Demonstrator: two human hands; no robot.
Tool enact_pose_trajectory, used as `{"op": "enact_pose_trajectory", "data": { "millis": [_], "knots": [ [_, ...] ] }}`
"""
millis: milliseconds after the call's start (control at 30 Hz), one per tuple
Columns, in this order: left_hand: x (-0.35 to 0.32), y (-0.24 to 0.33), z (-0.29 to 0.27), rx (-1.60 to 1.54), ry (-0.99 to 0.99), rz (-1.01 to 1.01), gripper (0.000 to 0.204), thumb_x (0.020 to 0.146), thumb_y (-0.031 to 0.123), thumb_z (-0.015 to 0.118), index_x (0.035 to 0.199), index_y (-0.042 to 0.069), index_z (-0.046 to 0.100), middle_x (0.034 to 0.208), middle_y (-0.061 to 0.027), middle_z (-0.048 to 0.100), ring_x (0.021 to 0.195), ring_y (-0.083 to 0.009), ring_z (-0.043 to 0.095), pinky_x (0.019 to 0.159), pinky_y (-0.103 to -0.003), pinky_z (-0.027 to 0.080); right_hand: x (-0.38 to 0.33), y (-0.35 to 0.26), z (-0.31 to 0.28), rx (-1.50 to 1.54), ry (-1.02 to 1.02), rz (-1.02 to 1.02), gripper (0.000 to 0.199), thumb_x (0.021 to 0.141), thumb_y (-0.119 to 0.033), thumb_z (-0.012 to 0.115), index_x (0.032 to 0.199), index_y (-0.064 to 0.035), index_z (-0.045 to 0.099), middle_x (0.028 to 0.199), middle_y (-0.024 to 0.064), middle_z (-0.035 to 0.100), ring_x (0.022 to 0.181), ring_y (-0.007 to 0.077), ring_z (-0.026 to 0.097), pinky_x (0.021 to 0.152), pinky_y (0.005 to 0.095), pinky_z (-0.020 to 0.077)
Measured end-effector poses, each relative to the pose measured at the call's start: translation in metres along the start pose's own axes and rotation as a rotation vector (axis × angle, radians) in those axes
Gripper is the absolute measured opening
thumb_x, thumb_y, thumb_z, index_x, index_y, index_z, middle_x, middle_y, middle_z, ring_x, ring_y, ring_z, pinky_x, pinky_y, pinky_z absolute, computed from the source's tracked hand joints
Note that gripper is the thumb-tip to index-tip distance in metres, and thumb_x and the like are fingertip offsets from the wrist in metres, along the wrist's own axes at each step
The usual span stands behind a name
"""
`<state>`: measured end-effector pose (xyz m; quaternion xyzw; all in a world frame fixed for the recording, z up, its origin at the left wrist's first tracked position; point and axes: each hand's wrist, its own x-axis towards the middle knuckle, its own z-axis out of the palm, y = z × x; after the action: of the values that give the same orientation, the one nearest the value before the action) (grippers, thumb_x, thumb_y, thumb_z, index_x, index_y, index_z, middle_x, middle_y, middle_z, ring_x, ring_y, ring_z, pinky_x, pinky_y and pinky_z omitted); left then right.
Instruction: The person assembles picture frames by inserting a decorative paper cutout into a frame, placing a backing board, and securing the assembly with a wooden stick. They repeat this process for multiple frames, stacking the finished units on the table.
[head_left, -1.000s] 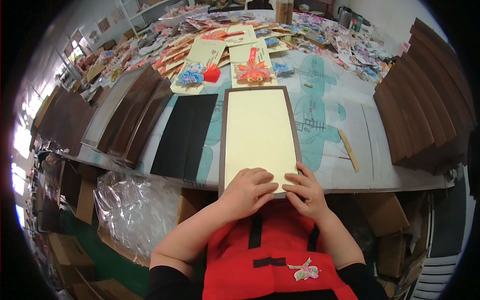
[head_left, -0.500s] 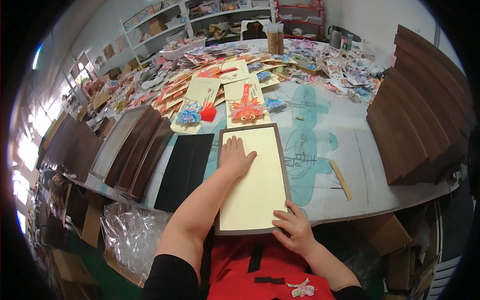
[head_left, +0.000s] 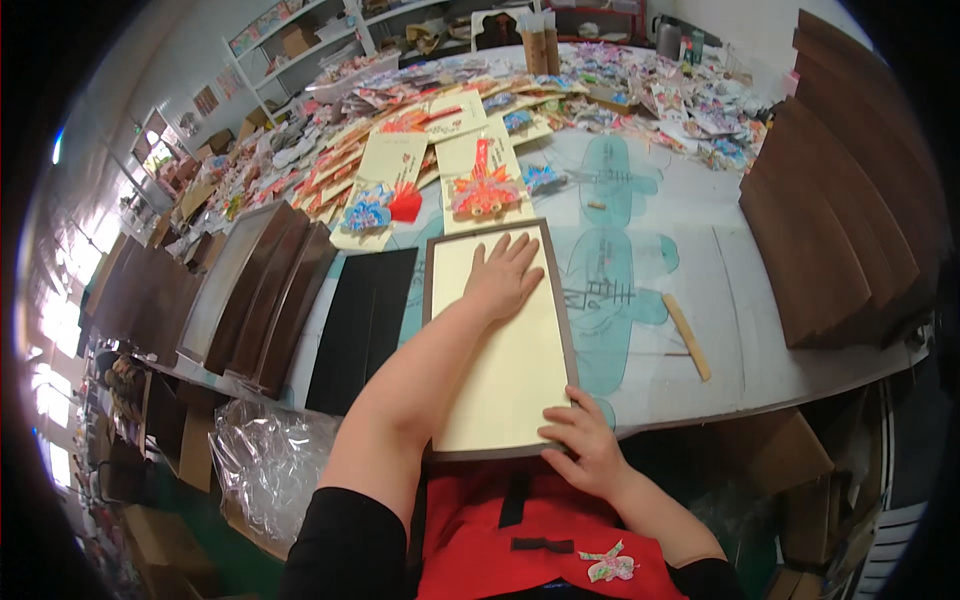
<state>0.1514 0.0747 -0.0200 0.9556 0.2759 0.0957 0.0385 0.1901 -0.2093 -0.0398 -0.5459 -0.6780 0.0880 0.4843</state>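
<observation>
In front of me lies a dark brown picture frame (head_left: pixel 563 330) with a plain cream sheet (head_left: pixel 500 385) inside it. My left hand (head_left: pixel 505 280) rests flat on the upper part of the sheet, its fingers spread. The lower right corner of the frame is in my right hand (head_left: pixel 592 447), with fingers over the side and thumb by the lower edge. Left of the frame is a flat black panel (head_left: pixel 362 330). Past its far edge lie a cream card with an orange-red fish figure (head_left: pixel 485 192) and another with a blue figure (head_left: pixel 368 208).
Brown frames (head_left: pixel 850 230) stand stacked at the right, more frames (head_left: pixel 275 300) at the left. A wooden strip (head_left: pixel 686 338) lies on the table (head_left: pixel 700 250). Coloured cut-outs (head_left: pixel 690 105) heap up at the back. Below the left edge is clear plastic wrap (head_left: pixel 275 460).
My left hand has slid right and slightly up across the cream sheet, toward the frame's upper right corner. My right hand keeps its place at the lower right corner. The view has shifted slightly.
</observation>
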Motion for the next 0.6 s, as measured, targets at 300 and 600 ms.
{"op": "enact_pose_trajectory", "data": {
  "millis": [300, 600],
  "knots": [
    [-0.071, 0.002, -0.031, 0.112, -0.250, -0.166, 0.066, 0.094, 0.053, 0.035, 0.147, 0.017, 0.023, 0.154, -0.0131, 0.015, 0.142, -0.0338, 0.012, 0.107, -0.065, 0.012, -0.007, 0.008, -0.003, 0.178, 0.033, 0.062, 0.034, 0.070, -0.008, 0.074, 0.099, -0.0043, 0.058, 0.119, 0.0143, 0.054, 0.125, 0.0416, 0.040, 0.102, 0.0452, 0.0353],
    [-0.195, -0.011, -0.078, -0.899, 0.088, -0.105, 0.044, 0.081, 0.016, 0.068, 0.122, 0.002, 0.056, 0.135, -0.0206, 0.047, 0.130, -0.0338, 0.040, 0.111, -0.046, 0.023, -0.002, 0.004, -0.005, 0.090, 0.000, 0.020, 0.023, 0.069, -0.005, 0.073, 0.087, -0.0045, 0.060, 0.108, 0.0152, 0.061, 0.119, 0.0416, 0.047, 0.099, 0.0483, 0.0384]
  ]
}}
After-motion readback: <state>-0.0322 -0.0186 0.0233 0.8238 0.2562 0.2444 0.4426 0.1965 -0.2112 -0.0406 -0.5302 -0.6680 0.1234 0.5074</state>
